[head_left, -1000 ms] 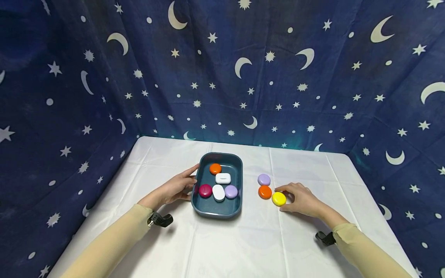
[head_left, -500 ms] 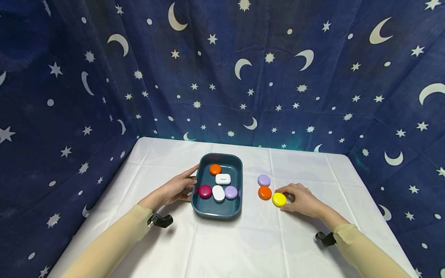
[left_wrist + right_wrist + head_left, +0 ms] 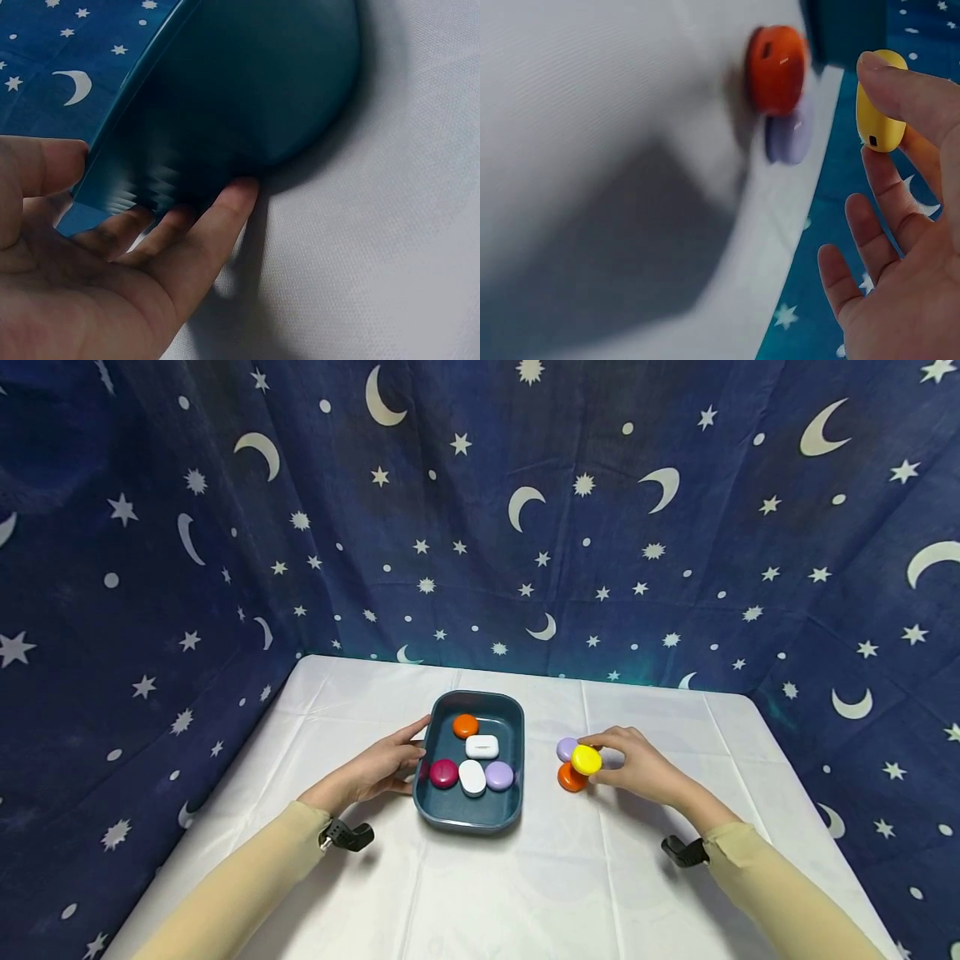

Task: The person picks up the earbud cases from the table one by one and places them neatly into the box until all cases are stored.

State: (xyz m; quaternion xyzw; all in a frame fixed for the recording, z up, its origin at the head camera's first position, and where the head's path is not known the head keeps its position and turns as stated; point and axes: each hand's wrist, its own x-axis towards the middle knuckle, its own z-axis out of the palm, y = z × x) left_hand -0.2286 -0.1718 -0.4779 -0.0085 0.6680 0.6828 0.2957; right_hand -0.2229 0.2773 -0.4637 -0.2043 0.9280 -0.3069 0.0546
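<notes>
**Yellow case lifted, tray steadied**

Teal tray (image 3: 450, 810), frame centre: left hand (image 3: 378, 766) rests on its left wall, fingers straight, gripping nothing. Right of centre, right hand (image 3: 637, 766) pinches the yellow case (image 3: 586, 759) between thumb and fingertips, raised above the orange case (image 3: 568, 779), beside the lilac case (image 3: 565, 747).

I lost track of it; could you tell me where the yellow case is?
The right hand pinches the yellow case just above the orange case, right of the tray.
</notes>
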